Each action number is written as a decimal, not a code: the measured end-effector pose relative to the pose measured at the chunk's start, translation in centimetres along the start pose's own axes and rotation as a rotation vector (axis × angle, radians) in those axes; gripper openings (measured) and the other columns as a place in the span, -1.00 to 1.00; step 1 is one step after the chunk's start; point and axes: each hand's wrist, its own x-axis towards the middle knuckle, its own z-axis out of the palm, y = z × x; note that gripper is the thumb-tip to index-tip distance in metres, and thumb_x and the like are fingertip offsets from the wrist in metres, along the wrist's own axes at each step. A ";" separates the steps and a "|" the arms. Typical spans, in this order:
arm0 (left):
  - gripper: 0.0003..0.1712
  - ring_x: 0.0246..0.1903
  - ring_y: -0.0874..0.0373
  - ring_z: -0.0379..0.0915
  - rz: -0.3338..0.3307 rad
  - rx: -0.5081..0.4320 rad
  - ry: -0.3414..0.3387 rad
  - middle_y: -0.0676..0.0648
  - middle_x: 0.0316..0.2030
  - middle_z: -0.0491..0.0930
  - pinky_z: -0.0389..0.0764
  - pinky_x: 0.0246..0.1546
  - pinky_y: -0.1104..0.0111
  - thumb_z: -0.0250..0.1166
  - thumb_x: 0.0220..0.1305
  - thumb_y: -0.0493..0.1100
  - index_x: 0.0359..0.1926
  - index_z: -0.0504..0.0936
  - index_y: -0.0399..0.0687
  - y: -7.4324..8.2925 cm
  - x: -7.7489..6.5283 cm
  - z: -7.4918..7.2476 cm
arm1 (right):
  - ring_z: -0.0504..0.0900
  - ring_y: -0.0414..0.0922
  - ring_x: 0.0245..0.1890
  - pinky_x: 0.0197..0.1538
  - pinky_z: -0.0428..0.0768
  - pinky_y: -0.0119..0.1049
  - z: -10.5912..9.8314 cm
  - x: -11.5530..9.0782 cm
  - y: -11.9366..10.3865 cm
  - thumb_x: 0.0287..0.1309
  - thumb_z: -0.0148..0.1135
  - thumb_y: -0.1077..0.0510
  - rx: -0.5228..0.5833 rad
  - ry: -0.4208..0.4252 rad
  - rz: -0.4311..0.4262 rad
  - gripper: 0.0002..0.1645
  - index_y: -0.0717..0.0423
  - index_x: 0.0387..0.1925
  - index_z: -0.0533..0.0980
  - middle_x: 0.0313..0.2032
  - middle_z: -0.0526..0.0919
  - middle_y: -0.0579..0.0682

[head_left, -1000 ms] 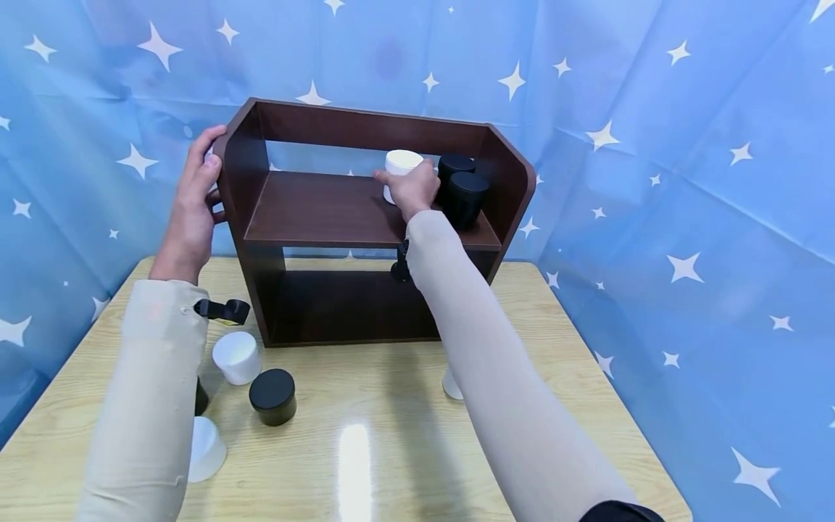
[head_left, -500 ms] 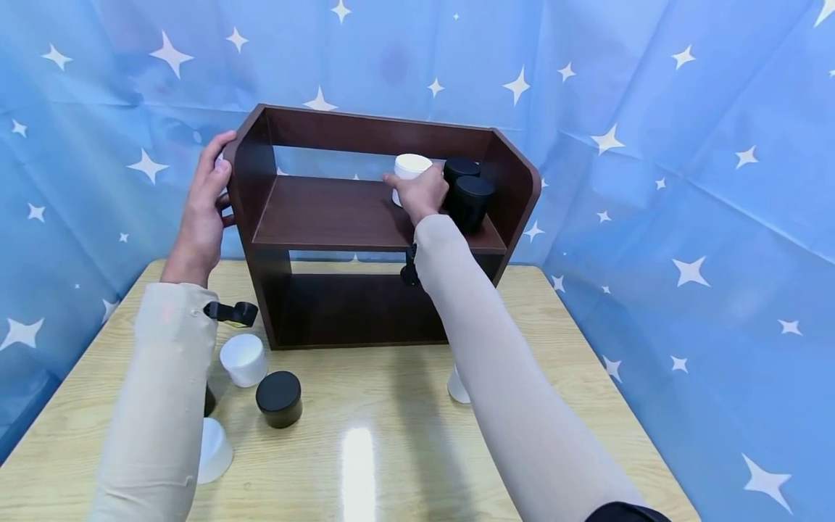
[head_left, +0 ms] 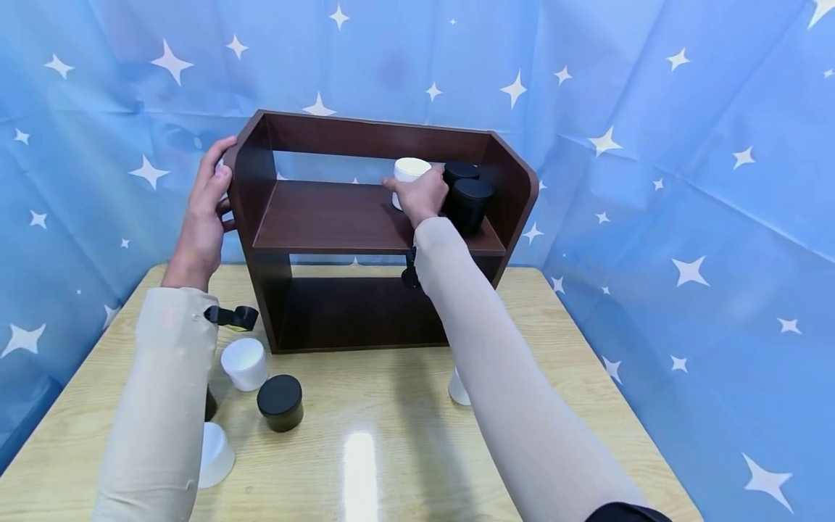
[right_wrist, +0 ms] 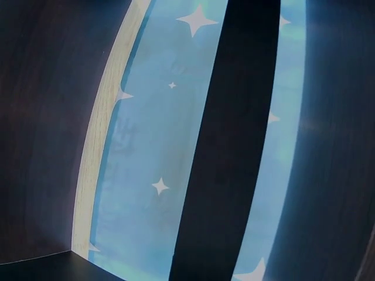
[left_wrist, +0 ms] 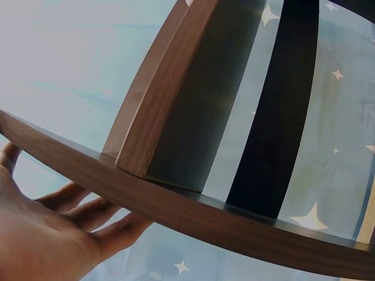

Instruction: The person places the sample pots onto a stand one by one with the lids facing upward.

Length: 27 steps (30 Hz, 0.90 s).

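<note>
A dark brown two-tier wooden shelf (head_left: 326,210) stands on the table. My left hand (head_left: 202,210) rests against the outside of its left side panel; in the left wrist view the fingers (left_wrist: 117,234) lie along that panel, apart from one another. On the upper board my right hand (head_left: 424,194) grips a white jar (head_left: 409,168), partly covering it. Just right of it, two black lidded jars (head_left: 471,199) stand one behind the other near the right panel. The right wrist view shows only the shelf's boards (right_wrist: 234,129) and backdrop, not the hand.
At the table's left are two white jars (head_left: 244,364), a black lidded jar (head_left: 280,402) and a black item (head_left: 210,406) mostly behind the left sleeve. Another white item (head_left: 458,389) is partly hidden by the right forearm. A blue star-patterned curtain (head_left: 652,181) surrounds the table (head_left: 522,435).
The head view has shifted slightly, so everything sits a little further right and lower. Both hands keep their places on the shelf and the white jar.
</note>
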 end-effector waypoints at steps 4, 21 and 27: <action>-0.49 0.15 -0.11 0.31 0.000 -0.011 -0.005 0.02 0.35 0.28 0.31 -0.01 0.11 -0.14 0.51 0.28 0.42 0.24 0.66 0.0 0.0 0.2 | 0.44 -0.03 0.30 0.33 0.50 -0.22 -0.3 0.0 -0.1 -0.01 0.55 -0.13 -0.019 0.010 -0.023 0.12 0.11 0.43 0.11 0.28 0.44 0.12; -0.50 0.16 -0.09 0.30 -0.001 -0.041 -0.011 0.02 0.36 0.26 0.29 0.00 0.10 -0.11 0.50 0.27 0.41 0.25 0.66 -0.1 0.0 0.7 | 0.45 -0.05 0.23 0.27 0.54 -0.22 -2.0 0.1 -1.3 0.03 0.53 -0.09 -0.060 -0.010 -0.114 -0.03 0.11 0.33 0.21 0.27 0.43 0.08; -0.50 0.15 -0.05 0.27 -0.008 -0.030 0.006 0.04 0.36 0.25 0.25 0.01 0.09 -0.11 0.49 0.28 0.40 0.24 0.69 0.0 -0.3 0.3 | 0.45 -0.07 0.22 0.22 0.56 -0.22 -2.7 -0.1 -2.4 0.04 0.51 -0.14 -0.103 -0.044 -0.162 -0.02 0.08 0.35 0.20 0.28 0.45 0.05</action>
